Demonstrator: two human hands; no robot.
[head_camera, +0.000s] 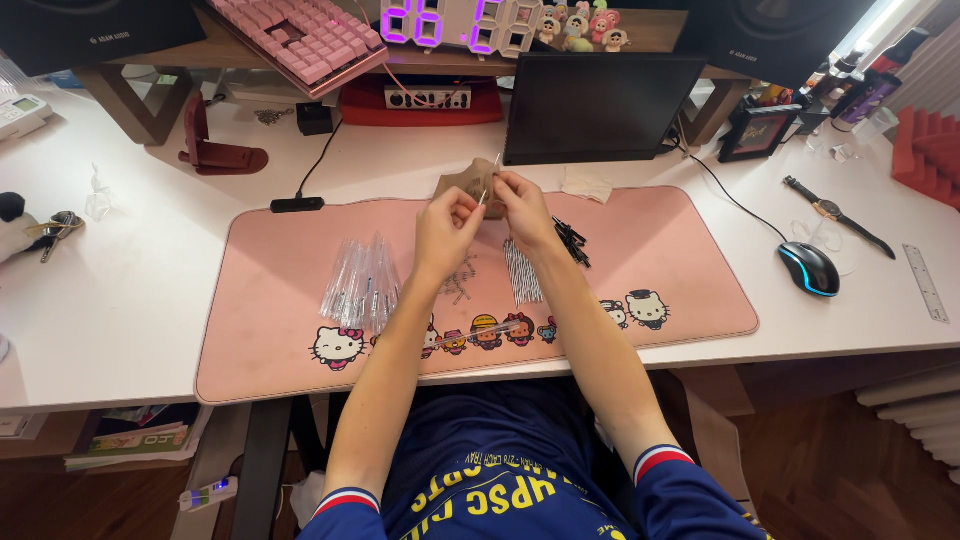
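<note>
Both hands meet above the far middle of the pink desk mat (250, 300). The left hand (445, 225) and right hand (522, 205) pinch one thin clear tube (489, 190) between closed fingertips; what it contains cannot be told. On the mat lie one pile of clear tubes (360, 283) left of the left forearm, one bundle of thin refills (521, 272) under the right wrist, and one cluster of small black parts (572, 242) beside it. One mouse (808, 268) sits off the mat's right edge.
</note>
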